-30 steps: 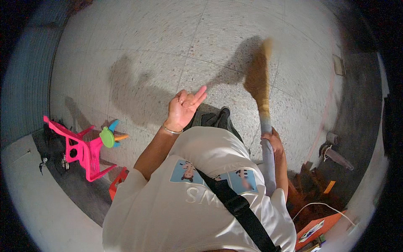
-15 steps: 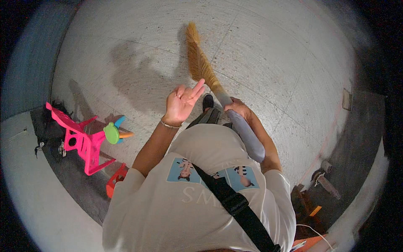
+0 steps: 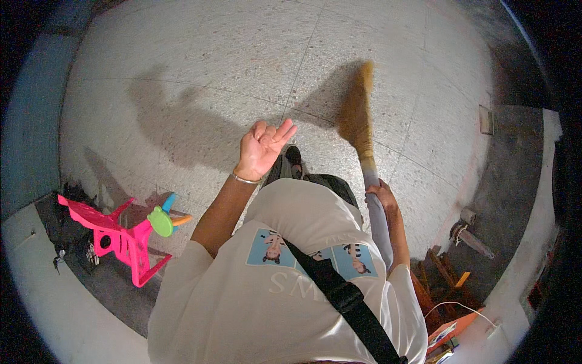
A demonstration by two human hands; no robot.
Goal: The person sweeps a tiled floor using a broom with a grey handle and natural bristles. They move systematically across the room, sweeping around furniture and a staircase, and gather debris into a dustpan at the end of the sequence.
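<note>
My right hand [image 3: 381, 195] grips the grey handle of a broom [image 3: 359, 130] whose straw-coloured bristles sweep the speckled tiled floor [image 3: 206, 54] ahead of me, blurred by motion. My left hand [image 3: 262, 148] is raised in front of my chest, palm up with fingers apart and holding nothing; a thin bracelet sits on its wrist. One dark shoe [image 3: 295, 161] shows just below the left hand. A white printed shirt with a black strap across it fills the lower middle.
A pink plastic toy chair [image 3: 118, 233] with a green and orange toy [image 3: 163, 219] stands at the lower left beside a dark bundle. At the lower right lie wooden pieces [image 3: 442, 273], a metal tool [image 3: 470, 233], an orange item and a white cable.
The broom has swung from the left-centre of the floor back toward the right, and my right hand moved right with it. My left hand stays raised and open.
</note>
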